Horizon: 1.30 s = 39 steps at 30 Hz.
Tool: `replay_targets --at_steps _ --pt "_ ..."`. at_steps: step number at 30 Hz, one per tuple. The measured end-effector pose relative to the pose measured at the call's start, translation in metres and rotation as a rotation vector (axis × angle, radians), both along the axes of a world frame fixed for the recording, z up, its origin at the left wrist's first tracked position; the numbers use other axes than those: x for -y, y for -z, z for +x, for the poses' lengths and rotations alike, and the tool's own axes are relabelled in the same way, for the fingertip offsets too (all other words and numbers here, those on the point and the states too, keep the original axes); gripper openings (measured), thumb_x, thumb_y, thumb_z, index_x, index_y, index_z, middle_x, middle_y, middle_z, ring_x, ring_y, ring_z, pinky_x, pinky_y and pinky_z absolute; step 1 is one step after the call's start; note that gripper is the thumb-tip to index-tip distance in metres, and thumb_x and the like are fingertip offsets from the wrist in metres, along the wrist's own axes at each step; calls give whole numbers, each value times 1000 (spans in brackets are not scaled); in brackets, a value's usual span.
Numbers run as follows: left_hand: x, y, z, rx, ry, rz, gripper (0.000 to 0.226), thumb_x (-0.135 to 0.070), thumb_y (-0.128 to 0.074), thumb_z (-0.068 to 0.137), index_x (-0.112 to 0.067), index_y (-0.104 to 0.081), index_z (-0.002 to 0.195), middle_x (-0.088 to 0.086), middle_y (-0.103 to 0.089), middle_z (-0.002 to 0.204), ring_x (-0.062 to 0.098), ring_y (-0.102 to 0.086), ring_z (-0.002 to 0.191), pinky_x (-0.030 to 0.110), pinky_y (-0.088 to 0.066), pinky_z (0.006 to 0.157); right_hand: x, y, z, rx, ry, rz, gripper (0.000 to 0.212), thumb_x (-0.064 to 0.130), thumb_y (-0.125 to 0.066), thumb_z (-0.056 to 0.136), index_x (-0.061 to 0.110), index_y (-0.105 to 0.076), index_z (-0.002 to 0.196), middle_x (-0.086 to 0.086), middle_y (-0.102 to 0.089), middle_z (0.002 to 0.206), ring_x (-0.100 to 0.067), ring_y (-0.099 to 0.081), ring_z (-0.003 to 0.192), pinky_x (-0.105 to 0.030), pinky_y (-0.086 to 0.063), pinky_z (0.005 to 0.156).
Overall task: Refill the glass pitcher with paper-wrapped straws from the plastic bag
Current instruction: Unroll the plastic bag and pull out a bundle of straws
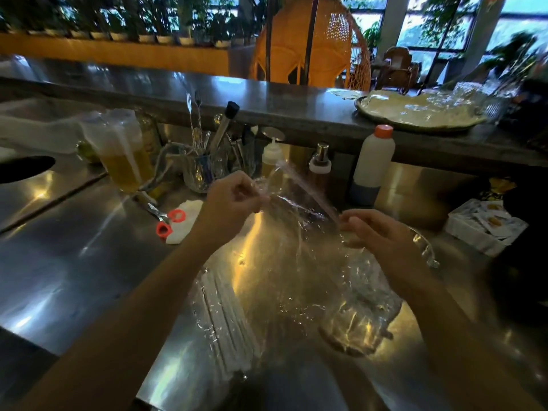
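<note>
A clear plastic bag (284, 262) hangs over the steel counter, its top edge stretched between my hands. My left hand (231, 203) pinches the bag's left edge. My right hand (382, 232) pinches the right end of the bag's sealed strip. Several white paper-wrapped straws (225, 315) lie in the bag's lower left part, resting on the counter. The glass pitcher (361, 321) stands under my right forearm, partly behind the bag, with its handle (427, 250) to the right. I cannot tell whether the pitcher holds any straws.
Scissors with orange handles (169, 222) lie on a white napkin at the left. Behind are a tub of yellow liquid (124, 155), a glass of bar tools (201, 170), a squeeze bottle (271, 155) and a white bottle (375, 161). A box of sachets (486, 229) sits right.
</note>
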<state>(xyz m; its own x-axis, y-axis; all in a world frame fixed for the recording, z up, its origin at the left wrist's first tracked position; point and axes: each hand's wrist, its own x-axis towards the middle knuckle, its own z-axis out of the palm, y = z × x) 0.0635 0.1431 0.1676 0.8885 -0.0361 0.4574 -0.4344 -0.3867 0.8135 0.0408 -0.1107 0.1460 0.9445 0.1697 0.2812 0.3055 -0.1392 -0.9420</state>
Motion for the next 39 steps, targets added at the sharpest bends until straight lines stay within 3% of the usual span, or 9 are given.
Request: replay_targets --at_steps 3,7,13,16,21,27,31,35,39 --pt "-1 -5 -7 48 -62 -121 20 -4 -69 76 -18 -56 69 3 -60 66 2 -60 56 10 -48 55 -3 13 0 -100 30 190 58 52 -66 65 41 -51 119 22 -59 112 7 -59 98 -10 -51 67" --pt "0 -6 -18 -1 -76 -227 17 -5 -70 75 -16 -58 69 0 -63 63 4 -61 57 14 -50 56 -13 31 -2 -211 34 367 101 34 -80 57 40 -19 138 -7 -57 129 -21 -63 106 -37 -56 77" --pt "-2 -4 -35 -107 -296 -290 19 -13 -73 74 -7 -59 86 5 -64 78 7 -61 67 15 -49 58 -20 43 -11 -260 -41 537 37 8 -69 66 14 -60 102 -9 -75 78 -24 -71 73 -28 -57 61" --pt "5 -15 -43 -25 -406 8 50 -9 -74 72 -12 -48 114 5 -58 104 13 -57 92 7 -42 71 -18 37 -13 -187 15 352 14 4 -67 69 13 -68 79 -6 -74 70 -22 -71 68 -24 -56 58" --pt "38 -52 -64 529 -134 637 57 -35 -62 75 -13 -48 126 12 -54 131 19 -38 124 33 -21 104 -14 12 -9 -20 4 185 19 -3 -62 78 14 -69 77 0 -72 65 -15 -66 62 -20 -52 55" --pt "89 -75 -53 525 122 1006 60 -43 -65 77 -28 -44 131 6 -54 130 25 -41 125 34 -10 104 -19 -19 -18 190 -86 -44 18 12 -65 80 28 -69 73 8 -70 65 -3 -61 57 -15 -48 54" --pt "89 -77 -43 450 151 945 19 -35 -52 85 -22 -66 84 -6 -69 87 11 -58 87 35 -22 100 -23 -15 -24 137 -14 48 18 3 -65 77 20 -68 73 8 -67 59 -1 -60 55 -13 -48 53" --pt "79 -87 -42 412 34 692 8 -16 -57 84 -13 -64 82 0 -62 79 16 -57 73 36 -46 73 -24 5 -33 70 38 37 23 3 -66 78 26 -66 73 5 -66 65 -3 -61 60 -14 -50 59" --pt "59 -109 -39 320 -89 514 5 -15 -59 85 -14 -63 85 -12 -55 73 4 -53 70 23 -41 66 -31 32 -40 -4 84 -46 25 5 -65 80 29 -64 74 10 -65 71 2 -60 66 -15 -50 67"
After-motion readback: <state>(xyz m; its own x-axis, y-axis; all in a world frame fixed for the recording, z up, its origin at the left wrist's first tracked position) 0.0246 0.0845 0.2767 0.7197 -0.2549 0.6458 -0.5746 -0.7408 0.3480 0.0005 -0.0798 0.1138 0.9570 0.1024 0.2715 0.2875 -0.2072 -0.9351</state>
